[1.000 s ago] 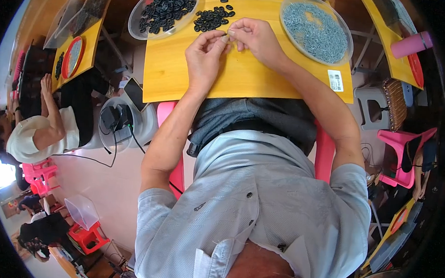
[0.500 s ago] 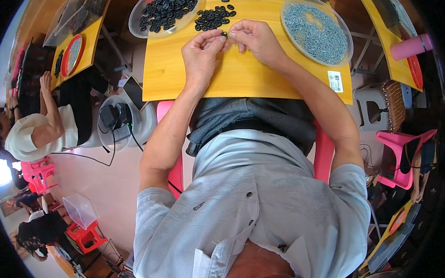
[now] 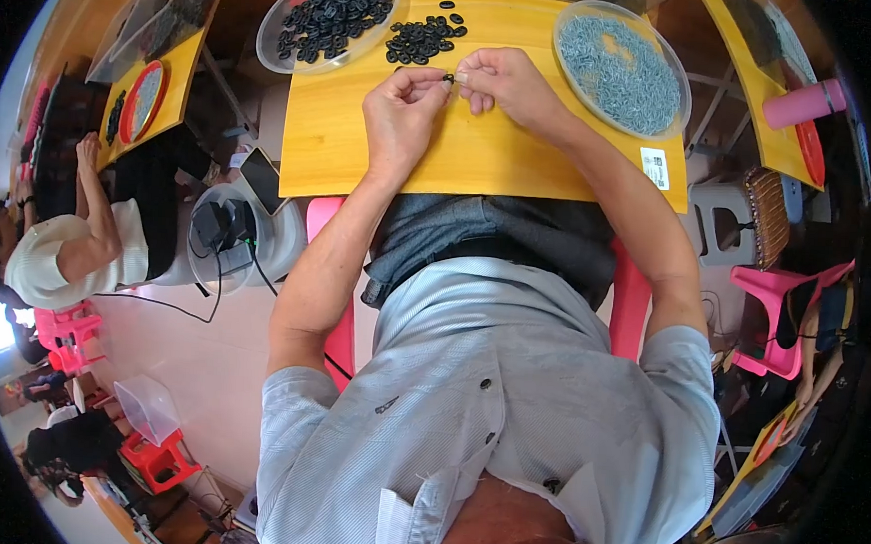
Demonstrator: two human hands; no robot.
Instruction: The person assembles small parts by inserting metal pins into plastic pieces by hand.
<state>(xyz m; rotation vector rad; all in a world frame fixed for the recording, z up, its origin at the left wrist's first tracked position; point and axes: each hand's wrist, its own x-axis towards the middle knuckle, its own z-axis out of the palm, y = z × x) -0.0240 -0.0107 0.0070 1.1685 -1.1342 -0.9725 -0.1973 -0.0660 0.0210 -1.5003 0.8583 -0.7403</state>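
Note:
Over the yellow table (image 3: 363, 152), my two hands meet fingertip to fingertip. My left hand (image 3: 401, 115) pinches a small black oval piece (image 3: 449, 78) between thumb and forefinger. Right beside it, the thumb and forefinger of my right hand (image 3: 510, 89) are pressed together at the piece; whatever they grip is too small to make out. Just beyond my hands lies a loose pile of similar black oval pieces (image 3: 421, 43). A round clear tub (image 3: 268, 46) at the far left holds many more, and a second tub (image 3: 684, 108) at the far right holds small silvery metal parts.
A white label (image 3: 655, 169) is stuck near the table's right corner. Left of the table, a phone-like dark slab (image 3: 262, 180) and black plugs with cables (image 3: 219, 224) rest on a stool. A co-worker (image 3: 72, 256) sits further left. At right stands a pink bottle (image 3: 802, 103).
Both hands have shifted slightly nearer to me and to the right, with the black piece still between the fingertips. The piles and tubs look the same.

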